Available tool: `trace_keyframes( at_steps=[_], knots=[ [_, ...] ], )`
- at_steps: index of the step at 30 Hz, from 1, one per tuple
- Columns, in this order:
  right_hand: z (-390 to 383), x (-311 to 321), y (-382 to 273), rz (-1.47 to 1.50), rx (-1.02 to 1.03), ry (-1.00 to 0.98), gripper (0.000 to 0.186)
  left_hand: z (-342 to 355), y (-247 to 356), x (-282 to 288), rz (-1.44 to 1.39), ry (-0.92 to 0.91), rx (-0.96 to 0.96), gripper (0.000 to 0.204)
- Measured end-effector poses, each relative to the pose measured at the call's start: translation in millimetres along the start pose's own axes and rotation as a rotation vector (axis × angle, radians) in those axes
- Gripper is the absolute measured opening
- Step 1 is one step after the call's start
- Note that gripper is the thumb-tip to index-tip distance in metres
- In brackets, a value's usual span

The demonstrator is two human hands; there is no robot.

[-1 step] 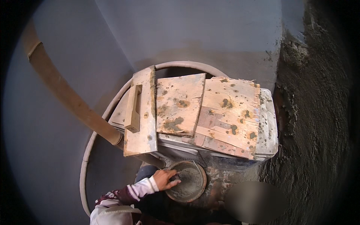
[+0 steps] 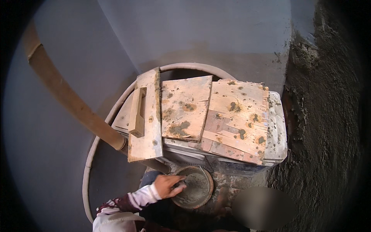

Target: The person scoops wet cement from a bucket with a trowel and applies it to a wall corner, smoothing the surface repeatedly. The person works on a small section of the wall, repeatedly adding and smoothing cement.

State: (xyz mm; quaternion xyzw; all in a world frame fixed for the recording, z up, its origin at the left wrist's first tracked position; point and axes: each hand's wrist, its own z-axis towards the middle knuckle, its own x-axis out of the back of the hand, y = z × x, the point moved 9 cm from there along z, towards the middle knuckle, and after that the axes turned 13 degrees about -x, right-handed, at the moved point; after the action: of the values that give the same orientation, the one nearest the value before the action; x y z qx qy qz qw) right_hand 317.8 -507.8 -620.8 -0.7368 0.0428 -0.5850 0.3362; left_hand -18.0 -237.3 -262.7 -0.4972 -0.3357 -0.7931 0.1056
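Observation:
My left hand [image 2: 169,186] reaches in from the lower left, in a white and maroon sleeve. It is over the left rim of a round bucket [image 2: 211,185] with grey mortar [image 2: 196,189] inside. Thumb and forefinger are apart, their tips slightly blurred. I make out nothing held between them, though the other fingers are hidden. A thin wire handle [image 2: 206,173] lies along the bucket's right side. My right hand is out of view.
Behind the bucket, a white boxy unit [image 2: 275,149] bears mortar-spattered plywood sheets [image 2: 185,106] and a wooden float [image 2: 137,112]. A wrapped pipe [image 2: 77,104] and hose [image 2: 87,178] curve at left. Wet dark plaster covers the right wall [image 2: 324,127]. A blurred oval [image 2: 263,208] hides the lower right.
My left hand has shifted slightly at the bucket's left rim, and its fingers look more blurred. The bucket and boards stay where they were.

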Motion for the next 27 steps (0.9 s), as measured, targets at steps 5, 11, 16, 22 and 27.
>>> trace_keyframes(
  at_steps=[5,11,16,22,27],
  knots=[
    [-12.6,22.7,38.9,-0.089,0.010,0.007,0.046,54.4,7.8,190.7,0.614,0.598,0.066,0.048],
    [-61.2,21.1,83.9,-0.083,0.075,-0.004,0.044,35.8,-264.0,243.2,-0.281,0.513,0.474,0.058],
    [-79.8,19.5,114.2,-0.091,0.129,0.068,0.042,33.5,-302.4,248.1,-0.127,0.466,0.543,0.044],
    [-62.5,60.1,49.2,0.124,0.077,0.051,0.037,91.4,-160.7,201.3,-0.734,0.550,0.403,0.042],
    [-12.8,107.5,-21.2,0.263,-0.045,-0.043,0.036,175.3,-38.7,121.2,-1.317,0.426,0.251,0.054]
  ],
)
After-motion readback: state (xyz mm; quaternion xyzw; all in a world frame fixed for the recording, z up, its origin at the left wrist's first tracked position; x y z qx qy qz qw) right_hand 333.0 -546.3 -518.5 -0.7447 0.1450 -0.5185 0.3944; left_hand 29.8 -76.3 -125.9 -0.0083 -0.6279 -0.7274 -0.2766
